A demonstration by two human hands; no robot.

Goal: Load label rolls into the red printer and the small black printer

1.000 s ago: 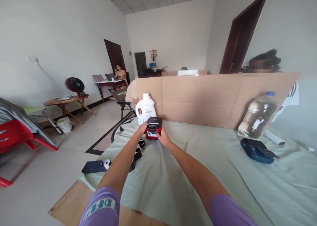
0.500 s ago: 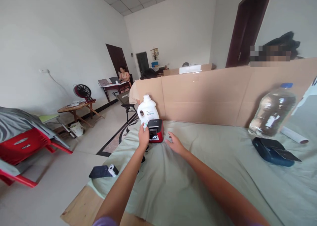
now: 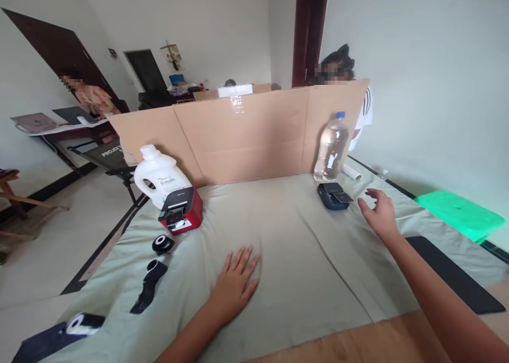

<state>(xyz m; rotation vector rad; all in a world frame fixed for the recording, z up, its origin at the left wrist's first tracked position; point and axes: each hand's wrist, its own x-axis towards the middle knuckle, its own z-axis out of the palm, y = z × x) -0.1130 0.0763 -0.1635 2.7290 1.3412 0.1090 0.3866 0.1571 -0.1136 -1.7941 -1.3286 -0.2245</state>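
Navy-blue device [image 3: 333,196] sits on the grey-green cloth [image 3: 302,257] toward the far right of the table, just in front of the water bottle [image 3: 331,148], and as far as I can see nothing touches it. From my end I read the right hand [image 3: 379,213] as hovering near it, on its right side, fingers spread and loosely curled, holding nothing. The left hand [image 3: 234,283] lies flat on the cloth, palm down, fingers apart, empty too. It is well apart from the red printer [image 3: 181,212], which stands just beside the white jug [image 3: 159,177] with a black tape roll [image 3: 162,243] near it. A cardboard wall [image 3: 246,135] closes the far edge. I judge the work at its very start: a reach, no contact, no grip, so all the handling is left to do.
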